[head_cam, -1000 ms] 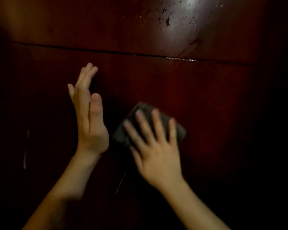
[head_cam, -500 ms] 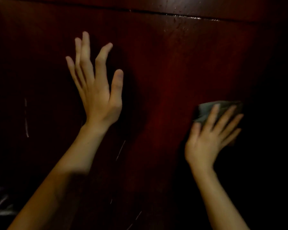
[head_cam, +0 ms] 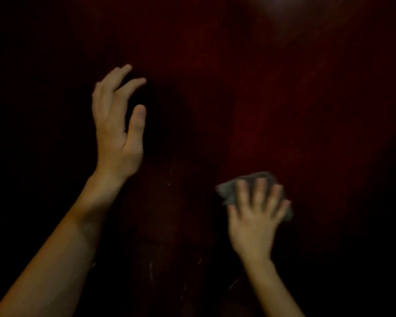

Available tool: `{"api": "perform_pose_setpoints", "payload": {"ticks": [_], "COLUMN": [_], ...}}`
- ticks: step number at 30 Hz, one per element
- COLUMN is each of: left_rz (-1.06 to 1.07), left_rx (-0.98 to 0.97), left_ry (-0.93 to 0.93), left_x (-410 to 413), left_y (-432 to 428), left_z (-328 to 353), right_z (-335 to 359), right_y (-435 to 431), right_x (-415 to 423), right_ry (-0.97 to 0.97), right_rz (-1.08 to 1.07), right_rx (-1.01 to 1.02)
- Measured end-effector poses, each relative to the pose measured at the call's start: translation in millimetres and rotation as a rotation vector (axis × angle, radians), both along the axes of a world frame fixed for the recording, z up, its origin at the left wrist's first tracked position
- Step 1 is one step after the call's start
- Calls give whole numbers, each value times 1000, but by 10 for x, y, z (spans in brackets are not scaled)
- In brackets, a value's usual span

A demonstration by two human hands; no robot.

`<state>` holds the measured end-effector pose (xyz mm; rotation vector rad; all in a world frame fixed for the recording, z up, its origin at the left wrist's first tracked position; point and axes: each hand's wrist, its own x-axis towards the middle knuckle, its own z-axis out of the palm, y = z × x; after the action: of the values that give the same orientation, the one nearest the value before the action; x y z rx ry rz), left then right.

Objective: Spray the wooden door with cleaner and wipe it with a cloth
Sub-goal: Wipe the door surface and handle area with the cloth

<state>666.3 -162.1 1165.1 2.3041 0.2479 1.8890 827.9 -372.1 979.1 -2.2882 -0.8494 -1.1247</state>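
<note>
- Head view, nearest first: the left forearm rises from the lower left corner, with the left hand [head_cam: 117,133] raised above it and holding nothing. Its grip is slack, the fingers bent loosely forward where half a second ago they were spread straight.
- I can't tell whether its fingertips touch the wood.
- The right hand [head_cam: 254,220] is lower and right of centre. It lies flat, with fingers straight and a little fanned, and presses the cloth [head_cam: 229,188] against the door [head_cam: 272,110]. The grip is wide open, with nothing curled round the cloth.
- Those fingers now point straight up. Half a second ago they leaned up to the right, and the hand sat further right in view.
- The cloth is grey and blurred. It lies under the right fingers and shows past them at upper left and at right. Its long axis runs crosswise, the left end a little higher than the right.
- The dark red door fills everything behind. The seam seen across the top earlier is out of view, and a pale glare sits at the top edge.
</note>
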Motion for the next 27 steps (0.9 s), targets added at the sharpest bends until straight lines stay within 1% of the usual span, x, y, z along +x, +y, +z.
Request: {"api": "perform_pose_setpoints", "payload": {"ticks": [2,4,6,8,12,13,15,17,18,20,22,24,25,27], "left_rz": [70,98,104,99,91,70,-11,-95,-115,-128,-140,-130,-126,-134], "left_rx": [-118,-193,-278,-313,-225,-208,-192,-177,-158,-105,-68,-53,-67,-83], "left_ry": [-34,-58,-56,-29,13,10,-10,-24,-21,-8,-12,-56,-81,-105], "left_x": [-258,-438,-601,-735,-804,-786,-746,-747,-761,-800,-850,-913,-950,-1013], "left_y": [296,494,707,913,1230,1270,1301,1346,1384,1479,1582,1687,1740,1836], "left_z": [-123,-239,-323,-368,-375,-385,-438,-502,-529,-555,-582,-593,-597,-615], "right_z": [134,323,509,705,1208,1260,1135,759,555,261,148,205,302,619], "right_y": [-41,126,453,800,1431,1598,1908,2155,2210,2203,2082,1870,1756,1566], "right_x": [51,-91,-321,-549,-912,-1028,-1276,-1503,-1576,-1605,-1510,-1347,-1248,-1042], "right_ry": [126,185,187,142,33,4,-99,-177,-191,-197,-176,-81,-31,105], "right_rz": [-55,-54,-12,26,12,17,106,217,232,194,138,31,-39,-125], "right_rx": [165,285,300,236,206,168,-18,-205,-263,-282,-240,-118,-16,275]}}
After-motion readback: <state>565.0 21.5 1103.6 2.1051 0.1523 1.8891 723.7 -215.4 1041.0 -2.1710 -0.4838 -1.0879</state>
